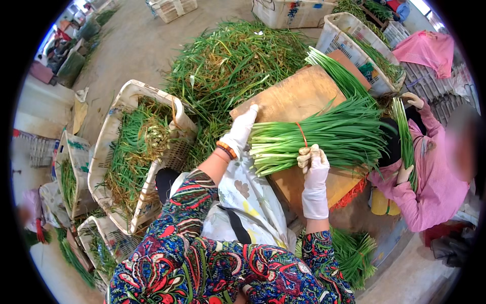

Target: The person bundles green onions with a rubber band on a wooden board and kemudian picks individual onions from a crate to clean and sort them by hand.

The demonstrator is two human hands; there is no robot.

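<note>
A thick bundle of green chives (324, 133) with pale stem ends lies across a wooden board (298, 96) in front of me, its leaves pointing right. A red rubber band (301, 134) circles the bundle near its stems. My right hand (315, 177), in a white glove with stained fingertips, pinches the band at the bundle's near side. My left hand (241, 133), also gloved, lies with fingers extended along the stem ends, fingertips by the board's left corner. Another bunch of chives (340, 71) rests at the board's far right edge.
A large heap of loose leaves (233, 61) lies beyond the board. White plastic crates stand at left (131, 91) and far right (349, 25). Close on my right, a person in pink (430, 167) holds a bunch of chives (403, 137). More chives (352, 258) lie by my right elbow.
</note>
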